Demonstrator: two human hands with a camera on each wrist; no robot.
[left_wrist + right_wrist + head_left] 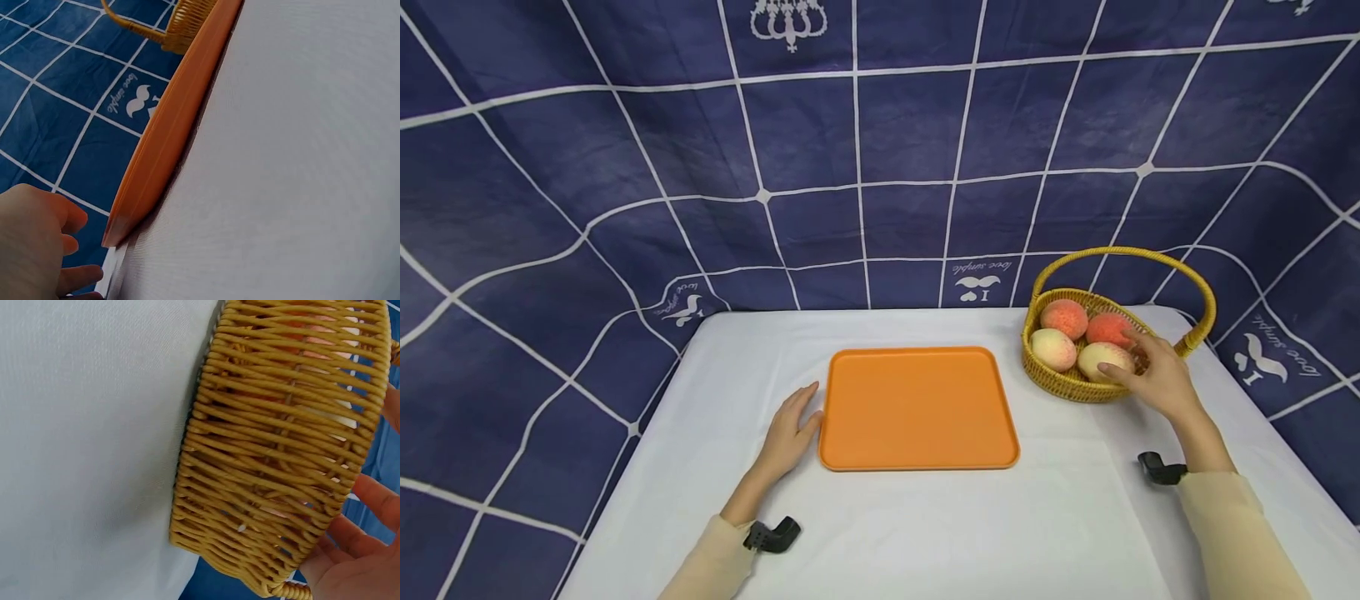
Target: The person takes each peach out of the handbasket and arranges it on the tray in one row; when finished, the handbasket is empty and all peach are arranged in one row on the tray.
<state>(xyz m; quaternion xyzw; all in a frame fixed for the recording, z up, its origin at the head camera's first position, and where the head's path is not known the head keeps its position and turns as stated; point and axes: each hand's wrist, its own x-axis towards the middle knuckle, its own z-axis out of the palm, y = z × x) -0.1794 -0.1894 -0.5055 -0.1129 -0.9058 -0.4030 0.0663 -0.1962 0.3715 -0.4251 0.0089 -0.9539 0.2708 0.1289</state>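
Now | left grip loose, empty, by tray | right grip spread, unclosed, over peach

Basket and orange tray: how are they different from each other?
The basket is yellow-brown and woven, while the tray is orange and looks smooth. The basket has a big curved handle arching over it; the tray shows no handle. The basket looks rounded and deep, but the tray is a shallow rectangle with rounded corners. They share one thing: both sit on the white cloth.
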